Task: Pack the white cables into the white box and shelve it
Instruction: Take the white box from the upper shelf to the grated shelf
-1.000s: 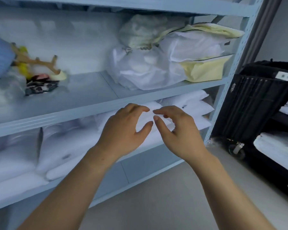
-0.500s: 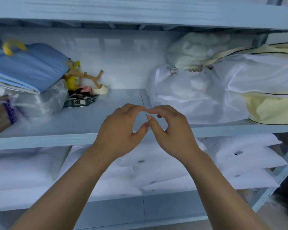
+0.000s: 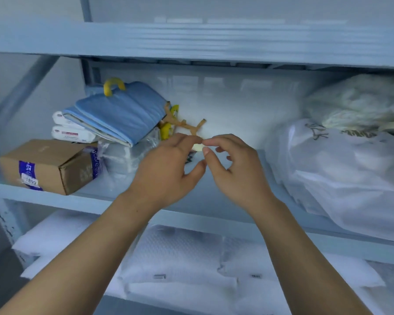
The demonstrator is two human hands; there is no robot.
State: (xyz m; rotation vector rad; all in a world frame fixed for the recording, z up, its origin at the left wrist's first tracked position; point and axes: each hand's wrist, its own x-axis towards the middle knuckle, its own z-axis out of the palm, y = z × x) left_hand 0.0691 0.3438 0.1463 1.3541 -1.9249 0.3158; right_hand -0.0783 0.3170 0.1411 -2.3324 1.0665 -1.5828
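Both sets of fingertips nearly meet, curled loosely and holding nothing; the left hand (image 3: 166,167) and right hand (image 3: 234,171) hover before the middle shelf (image 3: 62,201). Neither white cables nor white box is visible — the risk, I judge, is rummaging blindly and toppling the blue folded cloth (image 3: 121,112) leaning over the cardboard box (image 3: 48,164), while white bags (image 3: 341,173) crowd the right.

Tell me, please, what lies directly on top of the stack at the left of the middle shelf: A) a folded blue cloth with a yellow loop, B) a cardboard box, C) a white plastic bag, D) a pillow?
A: the folded blue cloth, with its yellow loop, tops the stack, while the cardboard box sits lower, beside it on the shelf.
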